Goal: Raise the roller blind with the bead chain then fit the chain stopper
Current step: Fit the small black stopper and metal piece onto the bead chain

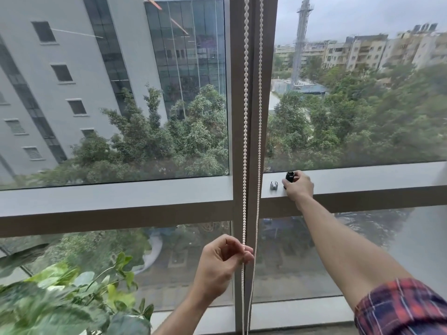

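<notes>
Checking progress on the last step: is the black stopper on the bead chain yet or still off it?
Off. The right hand grips the black stopper at the window ledge, apart from the bead chain.

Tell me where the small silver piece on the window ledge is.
In the head view, the silver piece stands on the horizontal window rail, right of the bead chain and just left of the right hand.

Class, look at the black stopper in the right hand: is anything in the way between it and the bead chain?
Nothing visible blocks it. A small silver piece sits on the ledge between the right hand holding the black stopper and the bead chain, low enough to pass over.
</notes>
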`<move>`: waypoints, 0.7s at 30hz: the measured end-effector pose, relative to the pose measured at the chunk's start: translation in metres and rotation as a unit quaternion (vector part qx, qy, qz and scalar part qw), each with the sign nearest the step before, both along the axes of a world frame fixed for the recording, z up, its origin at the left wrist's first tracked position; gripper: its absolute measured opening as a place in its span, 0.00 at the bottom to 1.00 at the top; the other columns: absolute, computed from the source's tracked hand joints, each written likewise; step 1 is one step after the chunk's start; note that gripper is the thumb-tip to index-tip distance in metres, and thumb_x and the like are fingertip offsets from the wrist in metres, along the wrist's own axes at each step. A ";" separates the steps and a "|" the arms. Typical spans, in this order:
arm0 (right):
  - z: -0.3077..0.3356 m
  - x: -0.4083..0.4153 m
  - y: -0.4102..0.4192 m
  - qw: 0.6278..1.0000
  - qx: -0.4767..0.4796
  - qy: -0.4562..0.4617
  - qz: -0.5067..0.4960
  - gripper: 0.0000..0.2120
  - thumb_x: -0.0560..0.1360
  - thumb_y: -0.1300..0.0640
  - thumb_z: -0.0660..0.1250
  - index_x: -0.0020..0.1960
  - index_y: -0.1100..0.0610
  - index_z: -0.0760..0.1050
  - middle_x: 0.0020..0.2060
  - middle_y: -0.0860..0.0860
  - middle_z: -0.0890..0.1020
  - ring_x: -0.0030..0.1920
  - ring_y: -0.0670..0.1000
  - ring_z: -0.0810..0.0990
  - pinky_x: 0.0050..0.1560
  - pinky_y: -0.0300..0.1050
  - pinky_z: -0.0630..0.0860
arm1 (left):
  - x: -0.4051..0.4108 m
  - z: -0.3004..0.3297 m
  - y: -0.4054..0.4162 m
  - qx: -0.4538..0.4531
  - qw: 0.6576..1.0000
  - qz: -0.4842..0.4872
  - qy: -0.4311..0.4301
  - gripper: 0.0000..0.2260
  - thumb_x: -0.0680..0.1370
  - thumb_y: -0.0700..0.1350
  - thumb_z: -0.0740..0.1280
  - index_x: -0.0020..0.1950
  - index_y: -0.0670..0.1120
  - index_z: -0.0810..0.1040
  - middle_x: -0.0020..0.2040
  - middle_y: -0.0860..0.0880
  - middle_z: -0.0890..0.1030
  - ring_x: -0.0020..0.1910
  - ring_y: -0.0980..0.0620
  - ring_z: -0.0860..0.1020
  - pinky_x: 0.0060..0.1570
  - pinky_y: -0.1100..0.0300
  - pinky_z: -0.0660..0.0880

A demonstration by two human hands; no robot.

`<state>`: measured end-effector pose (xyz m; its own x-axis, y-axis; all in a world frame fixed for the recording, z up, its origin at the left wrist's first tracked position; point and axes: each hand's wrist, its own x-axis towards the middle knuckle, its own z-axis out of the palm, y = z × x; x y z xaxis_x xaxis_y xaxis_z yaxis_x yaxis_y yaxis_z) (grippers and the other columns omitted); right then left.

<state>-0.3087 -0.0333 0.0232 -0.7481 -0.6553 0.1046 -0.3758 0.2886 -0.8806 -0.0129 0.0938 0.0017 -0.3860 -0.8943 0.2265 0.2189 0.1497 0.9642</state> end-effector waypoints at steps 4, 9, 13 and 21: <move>-0.005 0.009 0.015 0.996 -0.081 -0.015 -0.016 0.11 0.73 0.58 0.74 0.54 0.57 0.79 0.50 0.56 0.85 0.50 0.55 0.82 0.50 0.42 0.73 | 0.000 0.001 0.002 -0.012 1.000 -0.012 -0.017 0.13 0.74 0.27 0.69 0.40 0.45 0.83 0.44 0.40 0.86 0.42 0.43 0.85 0.45 0.57 0.80; -0.001 0.044 0.051 0.984 -0.173 -0.010 0.046 0.11 0.72 0.56 0.76 0.51 0.53 0.77 0.44 0.49 0.83 0.42 0.42 0.81 0.46 0.35 0.74 | 0.000 0.002 0.003 -0.030 0.998 -0.031 -0.043 0.11 0.74 0.32 0.70 0.49 0.48 0.83 0.48 0.43 0.86 0.50 0.44 0.85 0.53 0.55 0.80; -0.009 0.079 0.088 0.975 -0.186 -0.005 0.120 0.11 0.72 0.56 0.76 0.52 0.50 0.79 0.42 0.45 0.85 0.44 0.37 0.83 0.44 0.26 0.76 | -0.003 0.008 0.000 -0.051 0.996 -0.046 -0.051 0.16 0.74 0.32 0.70 0.55 0.51 0.81 0.50 0.43 0.85 0.52 0.46 0.85 0.53 0.56 0.80; -0.032 0.129 0.136 0.961 -0.167 0.041 0.217 0.13 0.73 0.63 0.72 0.54 0.50 0.78 0.47 0.47 0.85 0.47 0.43 0.84 0.48 0.38 0.80 | -0.009 0.029 -0.013 -0.113 0.992 -0.043 -0.038 0.18 0.73 0.28 0.70 0.59 0.45 0.80 0.57 0.43 0.82 0.52 0.48 0.85 0.55 0.57 0.79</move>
<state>-0.1795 0.1029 -0.0086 -0.3921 -0.8239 0.4093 -0.4684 -0.2042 -0.8596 -0.0216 0.0810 0.0304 -0.4827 -0.7866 0.3851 0.1690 0.3478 0.9222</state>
